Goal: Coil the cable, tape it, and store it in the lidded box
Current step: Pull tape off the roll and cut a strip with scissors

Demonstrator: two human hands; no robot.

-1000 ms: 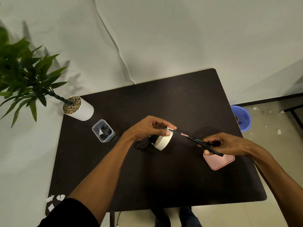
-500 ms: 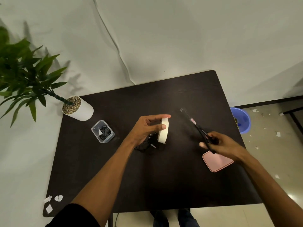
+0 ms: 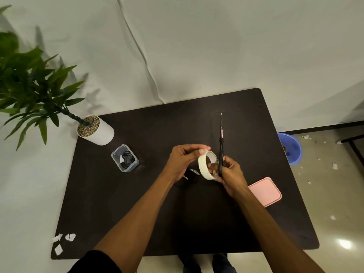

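right hand gripping scissors, now closing against tape roll | left hand pinching roll's top | cable lying mostly hidden beneath

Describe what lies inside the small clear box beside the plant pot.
The clear box holds a bundle of black cable with a white scrap, probably tape, on it. Whatever lies beneath the bundle is covered, so it cannot be seen.

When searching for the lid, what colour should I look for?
Pink lid; shows best in the head view.
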